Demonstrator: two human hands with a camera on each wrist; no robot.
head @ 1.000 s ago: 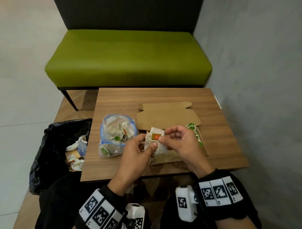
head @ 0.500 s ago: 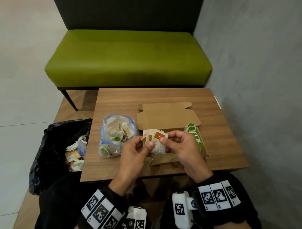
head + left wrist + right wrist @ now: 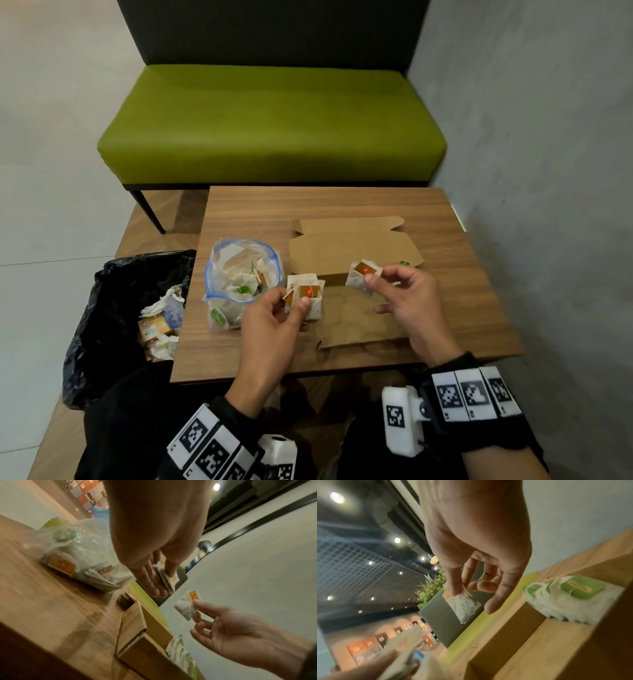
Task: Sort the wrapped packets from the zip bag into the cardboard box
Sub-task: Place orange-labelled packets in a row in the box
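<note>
The open cardboard box [image 3: 356, 318] lies on the wooden table [image 3: 342, 209], its lid folded back. Left of it stands the clear zip bag [image 3: 239, 274] with several wrapped packets inside. My left hand [image 3: 274, 318] pinches a small stack of white packets with orange-red labels [image 3: 306, 294] between bag and box. My right hand [image 3: 407, 294] pinches a single orange-labelled packet [image 3: 361, 275] above the box, seen too as the single packet [image 3: 462, 605] in the right wrist view and the single packet [image 3: 187, 607] in the left wrist view. Green-labelled packets [image 3: 570, 596] stand in a row at the box's right end.
A black rubbish bag [image 3: 113, 315] with crumpled wrappers sits on the floor left of the table. A green bench [image 3: 270, 123] stands behind the table, and a grey wall [image 3: 548, 171] runs along the right side.
My hands were together on the packet stack. The right hand has pulled one orange-labelled packet off and moved it right, over the box; the left hand keeps the rest.
</note>
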